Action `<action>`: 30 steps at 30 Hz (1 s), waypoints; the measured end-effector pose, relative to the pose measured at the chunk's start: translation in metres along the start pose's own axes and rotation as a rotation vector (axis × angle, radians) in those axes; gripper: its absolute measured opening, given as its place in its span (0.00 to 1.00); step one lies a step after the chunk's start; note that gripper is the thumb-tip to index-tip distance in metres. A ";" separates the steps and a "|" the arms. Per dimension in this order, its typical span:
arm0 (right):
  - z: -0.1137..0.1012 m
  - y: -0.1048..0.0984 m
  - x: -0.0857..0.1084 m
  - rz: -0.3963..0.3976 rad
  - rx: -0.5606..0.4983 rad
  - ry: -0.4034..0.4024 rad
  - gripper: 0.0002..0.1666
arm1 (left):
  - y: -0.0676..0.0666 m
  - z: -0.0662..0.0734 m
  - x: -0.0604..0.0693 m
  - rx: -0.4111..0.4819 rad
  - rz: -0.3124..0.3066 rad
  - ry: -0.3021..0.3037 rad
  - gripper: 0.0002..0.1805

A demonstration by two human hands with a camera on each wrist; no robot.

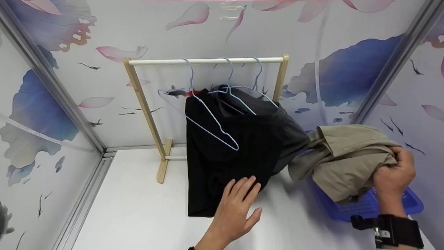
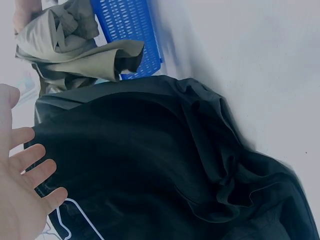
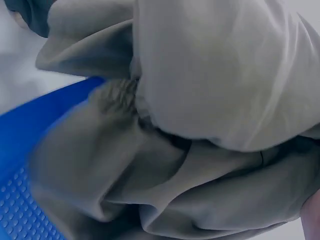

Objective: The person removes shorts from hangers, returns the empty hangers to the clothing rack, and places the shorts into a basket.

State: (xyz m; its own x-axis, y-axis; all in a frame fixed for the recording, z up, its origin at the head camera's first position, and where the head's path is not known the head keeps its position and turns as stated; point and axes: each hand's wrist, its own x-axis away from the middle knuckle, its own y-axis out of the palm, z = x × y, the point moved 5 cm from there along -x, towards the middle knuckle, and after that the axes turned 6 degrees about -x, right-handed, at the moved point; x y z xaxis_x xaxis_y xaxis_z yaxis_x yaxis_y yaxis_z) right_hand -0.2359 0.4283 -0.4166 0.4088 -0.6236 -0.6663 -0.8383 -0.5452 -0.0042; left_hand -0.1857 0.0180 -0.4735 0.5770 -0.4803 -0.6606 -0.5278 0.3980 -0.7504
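My right hand (image 1: 395,173) grips a bunched khaki garment (image 1: 357,142) above a blue basket (image 1: 412,201). A gathered elastic edge of that garment shows in the right wrist view, where its folds (image 3: 215,70) fill most of the picture. My left hand (image 1: 236,208) has its fingers extended in front of the lower part of a black garment (image 1: 236,149); whether they touch it I cannot tell. Behind the black cloth hangs a dark grey garment (image 1: 289,135), its lower end close to the khaki cloth. The left wrist view shows the left palm (image 2: 20,200) beside the black cloth.
A rack with wooden legs (image 1: 144,104) and a white rail (image 1: 156,62) stands at the back of the white table (image 1: 138,208). Three light blue wire hangers hang from it, the left hanger (image 1: 211,137) jutting forward over the black garment. Patterned wall panels (image 1: 114,21) enclose the table.
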 end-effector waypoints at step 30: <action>0.073 -0.008 0.022 -0.107 0.308 0.285 0.22 | 0.004 -0.002 0.005 -0.025 0.022 0.003 0.31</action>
State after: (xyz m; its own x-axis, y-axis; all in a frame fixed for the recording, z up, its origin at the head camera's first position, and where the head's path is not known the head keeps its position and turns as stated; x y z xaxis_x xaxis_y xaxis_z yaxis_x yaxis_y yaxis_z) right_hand -0.2467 0.4599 -0.4856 0.5461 -0.7259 -0.4181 -0.8368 -0.4491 -0.3132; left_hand -0.1860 0.0158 -0.4793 0.5636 -0.4740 -0.6765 -0.5556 0.3885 -0.7351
